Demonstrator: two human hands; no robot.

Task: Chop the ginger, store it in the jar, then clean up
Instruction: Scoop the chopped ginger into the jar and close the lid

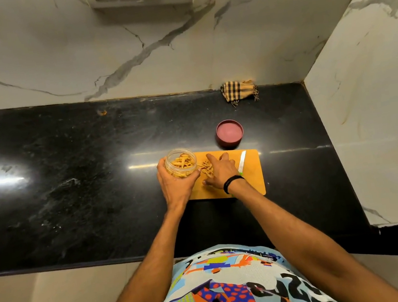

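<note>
Now you are filling. Your left hand's [174, 184] grip wraps the clear round plastic jar [180, 164] at the orange cutting board's [253, 177] left edge. Your right hand [220, 172] covers the chopped yellow ginger [205, 168] beside it; its grip I cannot tell. Next, scoop it in gently.
</note>
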